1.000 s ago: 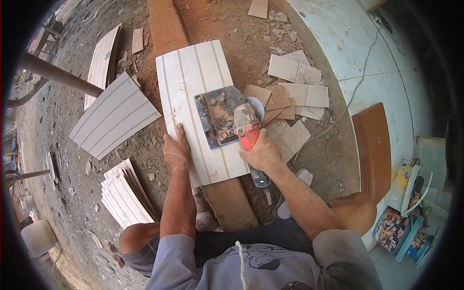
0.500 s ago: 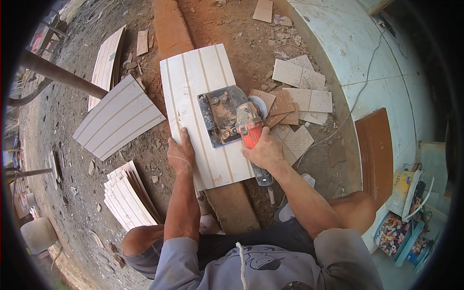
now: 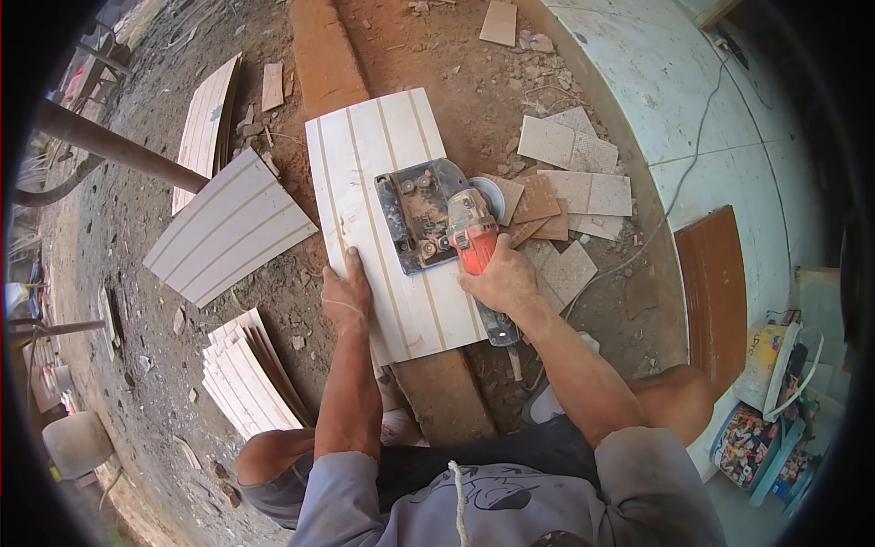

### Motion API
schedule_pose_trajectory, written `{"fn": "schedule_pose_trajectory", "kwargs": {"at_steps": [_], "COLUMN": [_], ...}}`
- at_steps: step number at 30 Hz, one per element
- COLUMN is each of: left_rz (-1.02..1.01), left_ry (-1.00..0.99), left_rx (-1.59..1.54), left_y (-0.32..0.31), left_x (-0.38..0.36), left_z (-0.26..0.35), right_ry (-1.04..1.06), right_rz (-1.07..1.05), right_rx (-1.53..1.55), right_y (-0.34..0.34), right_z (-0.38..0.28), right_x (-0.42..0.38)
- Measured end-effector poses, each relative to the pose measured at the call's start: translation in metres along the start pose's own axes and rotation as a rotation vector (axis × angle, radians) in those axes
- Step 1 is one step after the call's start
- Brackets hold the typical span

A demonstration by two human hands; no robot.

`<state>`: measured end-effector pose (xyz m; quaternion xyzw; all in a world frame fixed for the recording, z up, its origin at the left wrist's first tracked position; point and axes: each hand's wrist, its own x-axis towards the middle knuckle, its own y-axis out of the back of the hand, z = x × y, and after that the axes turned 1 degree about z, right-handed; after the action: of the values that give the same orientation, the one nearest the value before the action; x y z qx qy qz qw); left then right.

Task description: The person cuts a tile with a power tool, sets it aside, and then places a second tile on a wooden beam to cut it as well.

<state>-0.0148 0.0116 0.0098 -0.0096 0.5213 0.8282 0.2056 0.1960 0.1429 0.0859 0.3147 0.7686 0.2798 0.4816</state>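
A white tile with brown stripes lies across a brown plank in front of me. My left hand grips its left edge, thumb on top and the other fingers mostly hidden below. My right hand is wrapped around the red and black body of an angle grinder. The grinder is joined to a dusty flat base plate, which rests on the tile's right part. A pale round disc shows beside the grinder's head, at the tile's right edge.
Striped tiles lie at left: a loose one, a fanned stack and another stack. A metal pole slants in. Tile offcuts, a grey cable, brown panels and a yellow bucket stand or lie at right.
The whole view has shifted slightly right and down. Both hands, the grinder and the tile keep nearly the same positions relative to each other.
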Motion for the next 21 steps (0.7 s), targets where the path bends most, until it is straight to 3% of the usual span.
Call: {"fn": "schedule_pose_trajectory", "kwargs": {"at_steps": [21], "left_rz": [0.019], "left_ry": [-0.006], "left_rx": [-0.046], "left_y": [0.001], "left_x": [-0.005], "left_z": [0.005], "right_ry": [0.032], "right_rz": [0.025], "right_rx": [0.075], "right_y": [0.001], "right_z": [-0.005], "right_x": [0.018]}}
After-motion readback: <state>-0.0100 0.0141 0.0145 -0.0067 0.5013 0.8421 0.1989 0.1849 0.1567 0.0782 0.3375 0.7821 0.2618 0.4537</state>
